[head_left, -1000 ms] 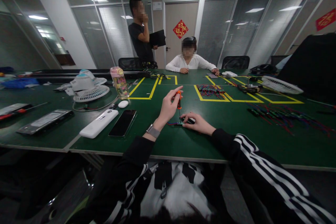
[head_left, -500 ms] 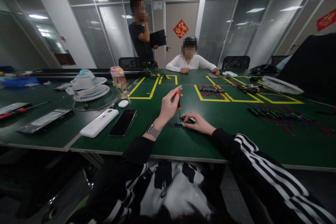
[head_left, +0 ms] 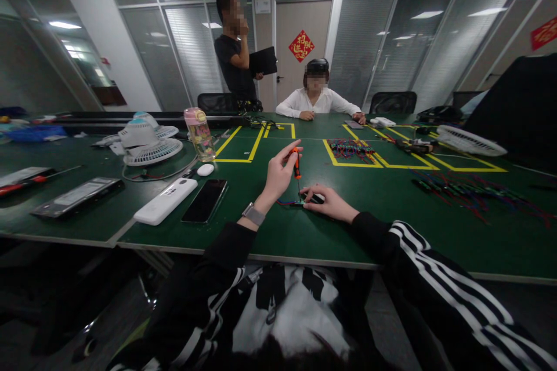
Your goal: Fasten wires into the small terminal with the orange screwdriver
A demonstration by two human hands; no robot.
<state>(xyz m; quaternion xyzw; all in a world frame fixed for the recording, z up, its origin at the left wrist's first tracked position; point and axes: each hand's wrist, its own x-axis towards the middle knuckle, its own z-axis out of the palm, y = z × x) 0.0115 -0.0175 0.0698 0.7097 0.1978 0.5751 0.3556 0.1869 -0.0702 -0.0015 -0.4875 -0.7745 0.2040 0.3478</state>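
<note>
My left hand (head_left: pixel 281 173) is closed around the orange and black handle of a screwdriver (head_left: pixel 297 169), which stands nearly upright. The shaft points down to a small green circuit board (head_left: pixel 298 203) on the table, though I cannot make out exactly where the tip rests. Red and blue wires (head_left: pixel 285 203) run out from the board's left end. With its fingers pinched, my right hand (head_left: pixel 331 204) grips the board's right side close to the table. A dark piece (head_left: pixel 317 198) shows beneath the right fingers; its kind is unclear.
Wired boards lie in a yellow-taped box (head_left: pixel 351 149) and in a heap (head_left: pixel 474 188) on the right. On the left are a black phone (head_left: pixel 204 201), a white power bank (head_left: pixel 166 202), a bottle (head_left: pixel 200 134) and a fan (head_left: pixel 150 145). Two people are across the green table (head_left: pixel 261 240).
The screwdriver's handle has tilted slightly, and the left fingers have shifted a little on it. My right hand stays in place on the board.
</note>
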